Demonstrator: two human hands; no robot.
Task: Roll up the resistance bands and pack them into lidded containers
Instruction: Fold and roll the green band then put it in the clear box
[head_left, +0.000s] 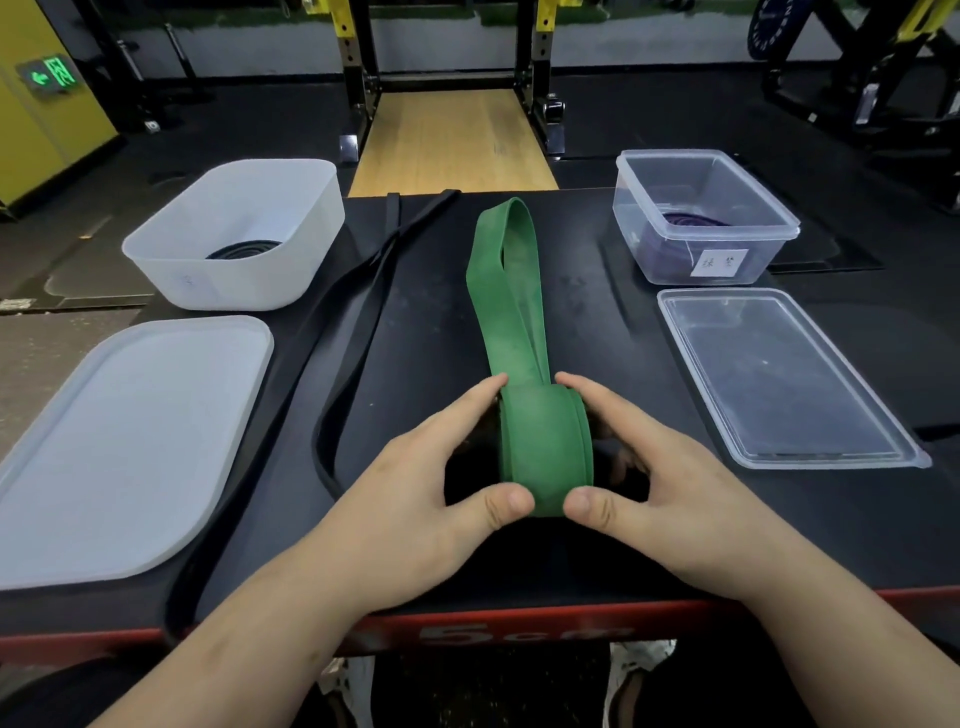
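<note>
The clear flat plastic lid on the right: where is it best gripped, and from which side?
Pinch the clear flat plastic lid at the small tab on its near right corner, from the right. It lies flat on the black table, so that tab probably gives the easiest edge.

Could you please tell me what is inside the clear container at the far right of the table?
A rolled purple band lies in the clear container. Its white label covers part of the roll, so anything tucked behind it cannot be seen.
</note>
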